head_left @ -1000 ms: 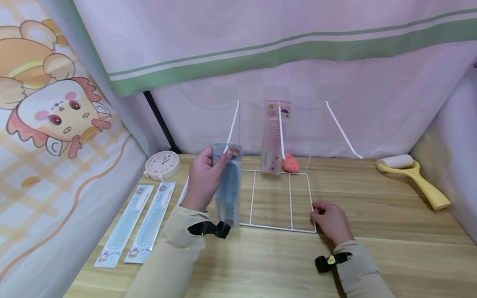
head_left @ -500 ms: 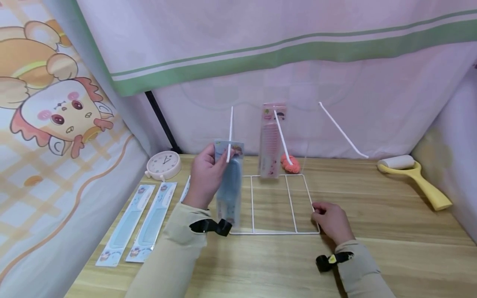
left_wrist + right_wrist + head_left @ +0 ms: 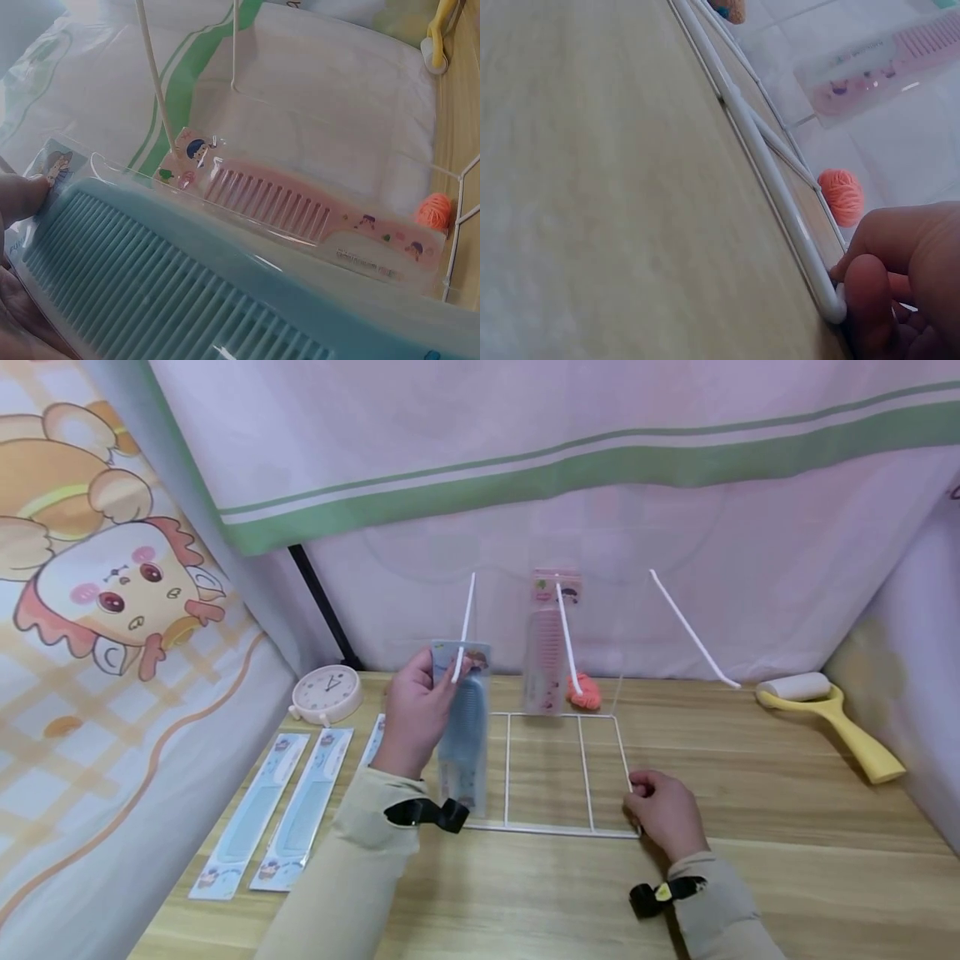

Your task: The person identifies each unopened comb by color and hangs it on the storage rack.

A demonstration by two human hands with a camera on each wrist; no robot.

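Observation:
My left hand (image 3: 416, 714) holds a blue comb in clear packaging (image 3: 463, 735) upright by its top, thumb on the card. The card's top lies at the front end of the left hook (image 3: 468, 610) of a white wire rack (image 3: 551, 832); whether the hook passes through the hole cannot be told. A pink packaged comb (image 3: 546, 652) hangs on the middle hook (image 3: 566, 639). Nothing hangs on the right hook (image 3: 693, 627). My right hand (image 3: 667, 814) pinches the right side wire of the rack's base, near its front corner, seen closely in the right wrist view.
Several blue packaged combs (image 3: 302, 810) lie on the wooden table at left, one partly behind my left arm. A round clock (image 3: 326, 695) stands behind them. An orange yarn ball (image 3: 583, 693) sits behind the rack. A yellow-handled roller (image 3: 862, 739) lies at right.
The rack has shifted slightly toward me, and its left hook tip now sits lower, in front of the card. Both hands keep their holds and have barely moved.

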